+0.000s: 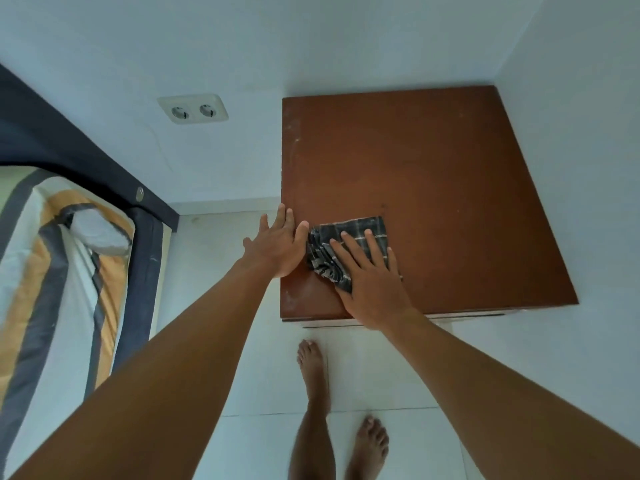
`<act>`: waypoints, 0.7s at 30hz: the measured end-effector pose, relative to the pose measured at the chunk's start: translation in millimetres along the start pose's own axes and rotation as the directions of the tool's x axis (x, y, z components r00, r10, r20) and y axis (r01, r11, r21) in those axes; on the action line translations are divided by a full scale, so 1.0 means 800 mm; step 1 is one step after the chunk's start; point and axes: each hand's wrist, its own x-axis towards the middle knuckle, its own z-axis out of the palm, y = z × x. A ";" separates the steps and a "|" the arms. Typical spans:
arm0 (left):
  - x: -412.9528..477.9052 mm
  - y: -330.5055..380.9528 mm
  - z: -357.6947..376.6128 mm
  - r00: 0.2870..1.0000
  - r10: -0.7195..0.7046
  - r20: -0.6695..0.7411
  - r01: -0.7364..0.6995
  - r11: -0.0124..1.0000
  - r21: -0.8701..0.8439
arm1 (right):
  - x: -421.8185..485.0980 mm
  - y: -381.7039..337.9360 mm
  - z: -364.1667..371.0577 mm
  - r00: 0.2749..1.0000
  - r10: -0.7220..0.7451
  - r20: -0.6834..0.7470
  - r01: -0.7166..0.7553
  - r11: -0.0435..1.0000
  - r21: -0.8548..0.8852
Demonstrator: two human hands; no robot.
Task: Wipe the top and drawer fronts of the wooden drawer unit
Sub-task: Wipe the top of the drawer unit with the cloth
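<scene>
In the upper left of the frame a double wall socket (pixel 193 109) sits on the pale wall (pixel 346 39), and below it, along the left edge, a mattress (pixel 52 254) in an orange, grey and white striped cover lies inside a dark bed frame (pixel 147 258). A strip of light tiled floor (pixel 214 244) separates the bed from the wooden drawer unit (pixel 433 168), which fills the centre right and stands pushed into the corner of the room. Only its brown top shows; the drawer fronts are hidden below the near edge. At the bottom centre the person's two bare feet (pixel 311 368) stand on the tiles just in front of the unit. Nothing lies on the top apart from the dark plaid cloth (pixel 360 226), which sits near the unit's lower left corner, partly bunched on its left side. The right hand (pixel 370 285) lies flat on the cloth, its fingers (pixel 372 244) straight and slightly spread, pressing down with the fingertips short of the cloth's far edge. The left hand (pixel 277 244) rests against the unit's left edge, fingers straight and relaxed, holding nothing, its thumb just beside the bunched side of the cloth.
</scene>
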 end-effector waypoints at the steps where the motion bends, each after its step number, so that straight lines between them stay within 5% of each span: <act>1: -0.007 -0.001 0.004 1.000 0.001 0.000 -0.001 1.000 0.001 | -0.016 -0.002 0.004 1.000 -0.009 0.007 0.009 1.000 -0.008; 12: -0.059 -0.005 0.033 1.000 0.008 0.023 -0.008 1.000 0.020 | -0.130 -0.024 0.004 0.994 -0.099 -0.035 0.102 0.992 0.069; 17: -0.075 -0.018 -0.003 0.999 -0.013 0.053 0.011 1.000 0.025 | -0.133 -0.028 -0.034 0.935 -0.142 0.324 0.013 0.929 0.370; 21: -0.069 -0.037 -0.041 0.999 -0.044 0.026 0.043 0.997 0.067 | -0.086 -0.032 -0.090 0.959 -0.101 0.266 -0.021 0.907 0.421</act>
